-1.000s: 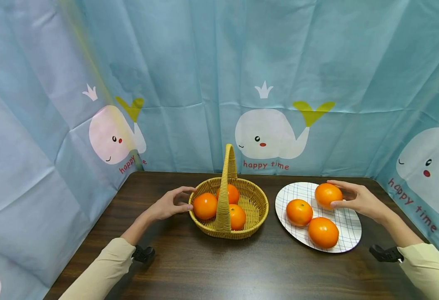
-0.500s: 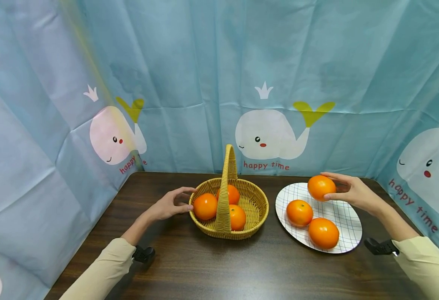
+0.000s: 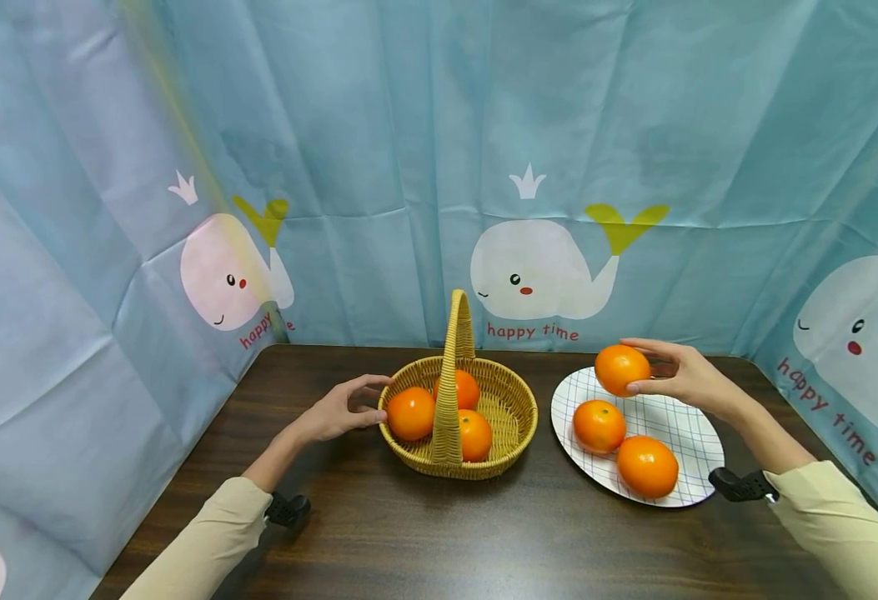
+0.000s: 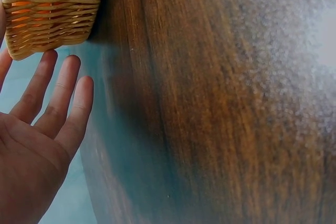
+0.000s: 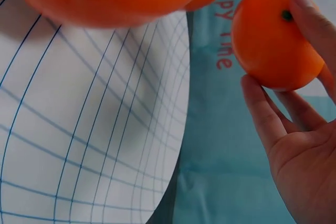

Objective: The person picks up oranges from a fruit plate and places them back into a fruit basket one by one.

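Observation:
In the head view my left hand [image 3: 337, 410] is at the left side of a yellow wicker basket [image 3: 521, 385] with a tall handle. Its fingertips touch the basket's outer wall; the left wrist view shows several fingers nearly straight against the weave [image 4: 58, 11]. Three oranges lie in the basket, one [image 3: 411, 413] close to that hand. My right hand [image 3: 689, 379] grips another orange [image 3: 622, 370] between thumb and fingers, raised above the back of a white checked plate [image 3: 689, 450]. The right wrist view shows this orange's green stem spot. Two oranges [image 3: 599, 426] rest on the plate.
Dark wooden table [image 3: 484, 542] carries the basket and, to its right, the plate. A blue curtain [image 3: 378, 167] printed with whales stands behind and along both sides. The basket's handle [image 3: 449, 375] arches above its middle. Both wrists wear black straps.
My right hand has lifted the orange off the plate and carried it leftward. The left hand, the basket and the other oranges have stayed in place.

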Demonstrator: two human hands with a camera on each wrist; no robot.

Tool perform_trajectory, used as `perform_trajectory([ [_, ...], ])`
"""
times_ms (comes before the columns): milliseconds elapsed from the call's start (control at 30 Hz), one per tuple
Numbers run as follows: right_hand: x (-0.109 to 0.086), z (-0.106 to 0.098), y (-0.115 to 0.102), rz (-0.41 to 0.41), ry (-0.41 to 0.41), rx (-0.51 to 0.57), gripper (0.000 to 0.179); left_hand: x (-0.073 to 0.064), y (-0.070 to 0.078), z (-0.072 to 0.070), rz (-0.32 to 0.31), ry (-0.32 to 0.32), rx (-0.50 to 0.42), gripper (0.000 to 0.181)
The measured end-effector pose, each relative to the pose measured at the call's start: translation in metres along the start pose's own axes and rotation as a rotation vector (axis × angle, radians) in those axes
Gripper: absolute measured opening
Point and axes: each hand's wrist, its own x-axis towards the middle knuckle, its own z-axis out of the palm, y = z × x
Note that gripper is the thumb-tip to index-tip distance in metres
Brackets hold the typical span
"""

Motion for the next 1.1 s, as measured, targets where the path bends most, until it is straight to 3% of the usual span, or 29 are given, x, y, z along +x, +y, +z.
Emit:
perform_trajectory([
  [400,0.013,0.01,-0.017,-0.069,-0.038,0.076,0.068,-0.001,0.0,0.0,-0.017,0.004,0.006,0.055],
  [633,0.017,0.016,-0.024,-0.053,-0.05,0.086,0.07,0.0,0.002,0.0,-0.03,-0.002,0.003,0.056],
  [1100,0.036,0.039,-0.037,-0.103,-0.112,0.142,0.07,0.0,0.002,0.0,-0.037,-0.009,-0.021,0.057],
])
